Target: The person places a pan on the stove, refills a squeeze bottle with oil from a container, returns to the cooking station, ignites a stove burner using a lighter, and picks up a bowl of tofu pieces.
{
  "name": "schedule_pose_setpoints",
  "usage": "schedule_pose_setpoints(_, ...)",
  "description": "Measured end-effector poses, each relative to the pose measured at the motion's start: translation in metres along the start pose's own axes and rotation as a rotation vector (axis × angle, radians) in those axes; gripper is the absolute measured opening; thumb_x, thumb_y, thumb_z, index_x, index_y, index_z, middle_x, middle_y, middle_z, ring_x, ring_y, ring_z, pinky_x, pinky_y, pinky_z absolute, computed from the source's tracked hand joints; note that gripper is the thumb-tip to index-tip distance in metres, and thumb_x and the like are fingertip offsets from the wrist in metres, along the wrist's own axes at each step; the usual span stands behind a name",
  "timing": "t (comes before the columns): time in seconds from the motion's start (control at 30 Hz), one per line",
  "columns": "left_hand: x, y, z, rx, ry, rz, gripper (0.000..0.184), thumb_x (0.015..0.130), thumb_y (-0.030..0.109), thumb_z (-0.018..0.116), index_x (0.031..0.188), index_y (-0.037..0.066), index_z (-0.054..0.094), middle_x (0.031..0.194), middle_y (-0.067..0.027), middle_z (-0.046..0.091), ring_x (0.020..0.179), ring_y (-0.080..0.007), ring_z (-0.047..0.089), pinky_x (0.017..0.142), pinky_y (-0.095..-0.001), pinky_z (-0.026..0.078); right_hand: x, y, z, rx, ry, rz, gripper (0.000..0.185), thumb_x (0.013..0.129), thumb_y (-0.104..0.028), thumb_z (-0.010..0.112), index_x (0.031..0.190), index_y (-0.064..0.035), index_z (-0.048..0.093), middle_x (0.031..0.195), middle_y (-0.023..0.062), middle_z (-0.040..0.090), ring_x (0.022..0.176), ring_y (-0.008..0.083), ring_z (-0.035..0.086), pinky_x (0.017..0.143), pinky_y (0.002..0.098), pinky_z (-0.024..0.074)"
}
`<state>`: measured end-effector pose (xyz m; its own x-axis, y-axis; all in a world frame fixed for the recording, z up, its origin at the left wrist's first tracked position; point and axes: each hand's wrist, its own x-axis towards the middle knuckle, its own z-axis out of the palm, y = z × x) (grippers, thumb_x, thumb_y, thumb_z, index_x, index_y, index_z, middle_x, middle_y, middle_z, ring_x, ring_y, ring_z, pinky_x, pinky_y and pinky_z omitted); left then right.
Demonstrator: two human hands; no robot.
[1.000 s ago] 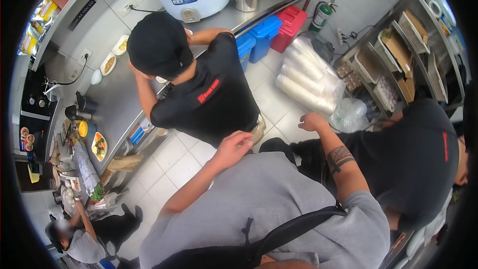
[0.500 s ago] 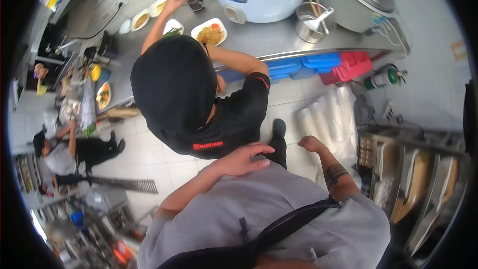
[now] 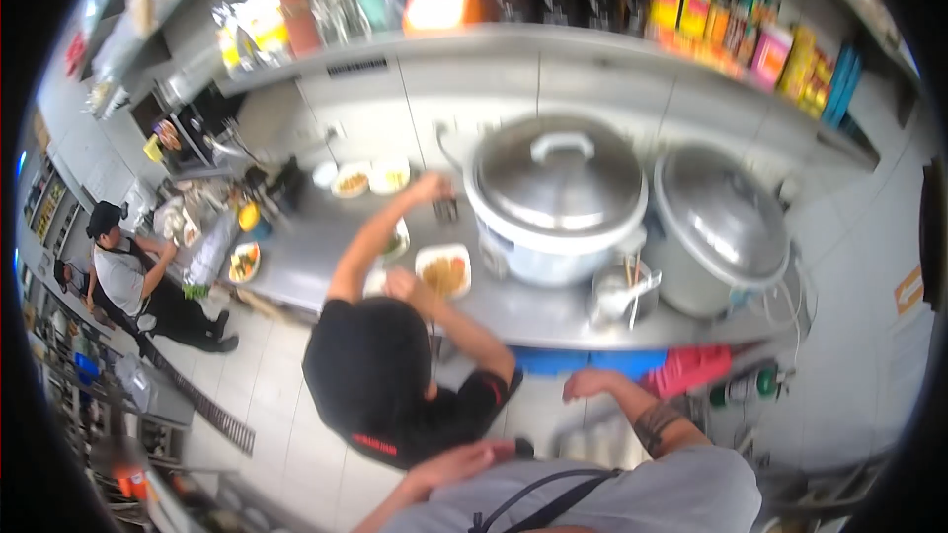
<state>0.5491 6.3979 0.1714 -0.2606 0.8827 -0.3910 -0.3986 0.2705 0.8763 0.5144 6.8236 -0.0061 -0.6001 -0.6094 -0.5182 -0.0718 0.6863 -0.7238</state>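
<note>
My left hand (image 3: 472, 462) lies close to the front of my grey shirt, beside the back of a person in a black cap (image 3: 365, 360). Its fingers are stretched out and slightly blurred, and it holds nothing. My right hand (image 3: 590, 384) hangs in the air in front of the counter edge, fingers loosely curled, with nothing seen in it. Nearest to it are a red container (image 3: 691, 370) and blue containers (image 3: 553, 362) under the counter. The person in the cap reaches one hand to a small dark cup (image 3: 447, 211); their other hand is near a plate of food (image 3: 443, 271).
On the steel counter (image 3: 296, 255) stand a large rice cooker (image 3: 553, 178), a second lidded cooker (image 3: 721, 217) and a metal pot with utensils (image 3: 624, 296). A shelf (image 3: 375, 49) above carries bottles and boxes. Another person (image 3: 128, 271) works at the left.
My view has tilted up, bringing the shelf and cooker lids into sight. The co-worker's second hand now shows near the plate. My hands appear lower in view.
</note>
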Motion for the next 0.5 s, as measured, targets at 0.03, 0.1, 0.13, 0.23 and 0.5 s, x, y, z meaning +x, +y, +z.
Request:
schedule_pose_setpoints(0.03, 0.006, -0.006, 0.0, -0.005, -0.019, 0.094, 0.063, 0.112, 0.045, 0.045, 0.159, 0.004, 0.04, 0.157, -0.0106, 0.051, 0.145, -0.0213, 0.046, 0.121, -0.0382, 0.034, -0.005, -0.024, -0.028, 0.034, -0.053, 0.094, 0.033, 0.097, -0.031, 0.06, 0.112, -0.0088, 0.08, 0.113, 0.0107, 0.078, 0.1, 0.0262, 0.073, 0.09, 0.0403, 0.0561)
schedule_pose_setpoints(0.1, 0.013, 0.009, 0.001, 0.02, -0.038, 0.211, 0.057, 0.114, 0.04, 0.045, 0.158, 0.004, 0.042, 0.156, -0.0102, 0.051, 0.142, -0.0214, 0.05, 0.12, -0.0369, 0.036, -0.023, -0.083, -0.072, 0.007, -0.095, 0.199, 0.033, 0.095, -0.03, 0.061, 0.114, -0.0104, 0.08, 0.113, 0.0068, 0.078, 0.1, 0.0209, 0.073, 0.089, 0.0361, 0.0563)
schedule_pose_setpoints(0.13, 0.01, 0.025, 0.008, 0.043, -0.033, 0.268, 0.056, 0.114, 0.039, 0.044, 0.158, 0.004, 0.042, 0.156, -0.0112, 0.051, 0.142, -0.0217, 0.05, 0.119, -0.0371, 0.036, -0.038, -0.116, -0.091, -0.058, -0.086, 0.211, 0.033, 0.094, -0.029, 0.061, 0.115, -0.0111, 0.08, 0.113, 0.0052, 0.079, 0.1, 0.0186, 0.073, 0.089, 0.0346, 0.0562)
schedule_pose_setpoints(0.23, 0.005, 0.047, 0.016, 0.102, -0.066, 0.399, 0.058, 0.114, 0.039, 0.044, 0.159, 0.002, 0.039, 0.156, -0.0137, 0.05, 0.143, -0.0242, 0.049, 0.121, -0.0388, 0.036, -0.075, -0.174, -0.135, -0.121, -0.017, 0.157, 0.031, 0.097, -0.03, 0.064, 0.117, -0.0118, 0.079, 0.114, 0.0049, 0.078, 0.103, 0.0181, 0.071, 0.093, 0.0334, 0.0549)
schedule_pose_setpoints(0.5, -0.046, 0.061, 0.057, 0.135, -0.032, 0.389, 0.048, 0.107, 0.01, 0.055, 0.153, 0.001, 0.048, 0.153, -0.0109, 0.055, 0.143, -0.0189, 0.05, 0.118, -0.0351, 0.039, -0.186, -0.349, -0.233, -0.568, 0.761, -0.044, 0.034, 0.099, -0.033, 0.069, 0.122, -0.0093, 0.074, 0.113, 0.013, 0.076, 0.104, 0.0262, 0.071, 0.094, 0.0384, 0.0553)
